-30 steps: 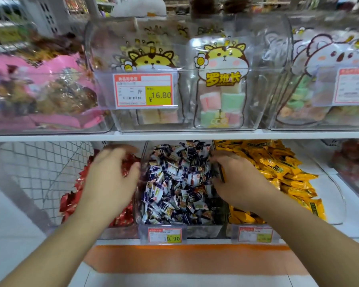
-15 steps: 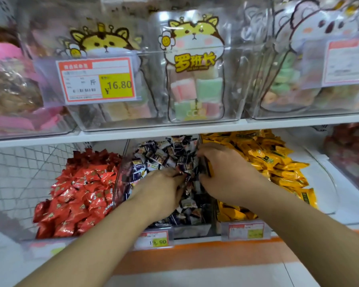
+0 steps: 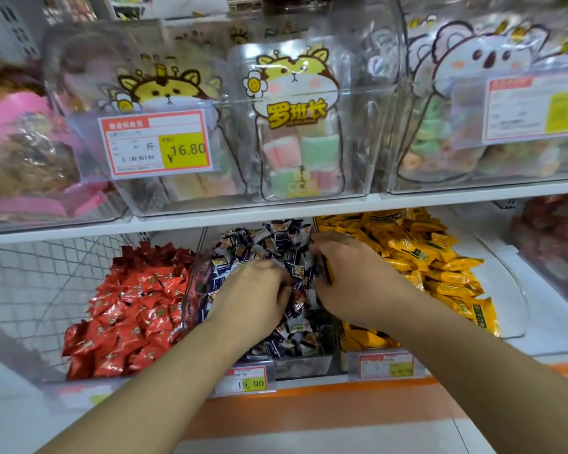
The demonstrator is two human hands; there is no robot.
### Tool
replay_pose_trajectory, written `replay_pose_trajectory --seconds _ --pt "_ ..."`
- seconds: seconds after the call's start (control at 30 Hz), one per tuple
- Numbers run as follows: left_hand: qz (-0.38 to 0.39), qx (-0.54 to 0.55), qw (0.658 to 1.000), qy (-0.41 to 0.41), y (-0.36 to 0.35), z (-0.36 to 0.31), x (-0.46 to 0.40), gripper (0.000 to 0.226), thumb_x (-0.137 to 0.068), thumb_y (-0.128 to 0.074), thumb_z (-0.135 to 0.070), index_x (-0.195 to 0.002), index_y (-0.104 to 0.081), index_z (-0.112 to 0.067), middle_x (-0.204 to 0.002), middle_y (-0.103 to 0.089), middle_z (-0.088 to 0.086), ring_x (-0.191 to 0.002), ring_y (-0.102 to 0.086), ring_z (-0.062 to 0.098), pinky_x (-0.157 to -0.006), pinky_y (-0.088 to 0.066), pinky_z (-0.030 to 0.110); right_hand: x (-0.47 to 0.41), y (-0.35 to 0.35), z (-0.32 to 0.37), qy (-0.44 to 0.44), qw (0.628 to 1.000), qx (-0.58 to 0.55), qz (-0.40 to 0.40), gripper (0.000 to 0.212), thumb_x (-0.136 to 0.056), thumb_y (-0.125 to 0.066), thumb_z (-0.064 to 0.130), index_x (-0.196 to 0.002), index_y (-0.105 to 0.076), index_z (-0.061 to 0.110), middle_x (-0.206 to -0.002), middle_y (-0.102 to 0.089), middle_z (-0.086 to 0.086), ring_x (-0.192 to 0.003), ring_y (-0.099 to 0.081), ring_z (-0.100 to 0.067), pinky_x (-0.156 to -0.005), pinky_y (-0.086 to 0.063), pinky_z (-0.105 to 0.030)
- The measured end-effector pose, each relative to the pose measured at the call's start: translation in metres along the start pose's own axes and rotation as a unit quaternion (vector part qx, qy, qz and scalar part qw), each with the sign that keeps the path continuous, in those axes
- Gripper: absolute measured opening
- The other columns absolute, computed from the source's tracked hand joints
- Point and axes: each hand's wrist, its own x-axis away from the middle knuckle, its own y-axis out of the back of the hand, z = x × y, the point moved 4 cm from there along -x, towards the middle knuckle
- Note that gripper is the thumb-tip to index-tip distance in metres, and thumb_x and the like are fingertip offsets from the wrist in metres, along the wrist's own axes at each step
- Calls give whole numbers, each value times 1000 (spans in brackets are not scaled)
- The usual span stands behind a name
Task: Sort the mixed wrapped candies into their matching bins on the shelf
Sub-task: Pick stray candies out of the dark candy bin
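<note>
You are in the picking-over step: both hands are down in the middle bin (image 3: 309, 363) on the lower shelf (image 3: 164, 221), working through the heap of dark blue and white candies (image 3: 263, 244). Your left hand (image 3: 253, 290) lies knuckles-up on the pile with its fingers curled down into the wrappers; whether they pinch a piece you cannot tell, since the tips are buried. Your right hand (image 3: 345, 273) sits at the bin's right wall, next to the yellow candies (image 3: 417, 253), and its fingers are curled round something dark and narrow at that wall, though blur hides what it is.

Judging by the task, the next move calls for finding a stray wrapper that does not match, pinching it alone, and lifting it clear without dragging neighbours out. A red piece would go left to the red candies (image 3: 135, 306), a yellow bar right.

The blue candies lie jumbled, with no common direction. The yellow bars are long and mostly run from the shelf's back toward its front right; the red ones are squat, with no clear axis.
</note>
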Motion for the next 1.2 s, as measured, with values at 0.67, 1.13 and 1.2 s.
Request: replay_pose_trajectory --seconds 0.67,1.13,1.2 --pt "5 39 998 51 -35 19 -43 26 -86 -77 -18 -109 -80 -31 -113 -73 1 -101 -70 24 -84 -58 31 -1 0 -6 8 1000 -5 -2 55 -95 -63 26 -148 -46 20 -158 -36 7 -143 -41 -25 -116 -40 -44" --pt "-91 286 943 143 8 13 -15 11 -88 -82 -21 -87 -79 -31 -81 -72 -16 -73 -64 0 -60 -45 9 -2 1 -4 9 1000 -6 -8 53 -92 -64 24 -143 -50 20 -153 -42 6 -138 -45 -26 -111 -45 -43" --pt "-97 348 919 157 21 11 -1 13 -88 -82 -21 -87 -79 -34 -82 -73 -16 -77 -67 0 -66 -49 13 -3 1 -3 13 1000 -5 -13 54 -91 -65 23 -143 -50 21 -151 -44 6 -137 -46 -25 -111 -46 -41"
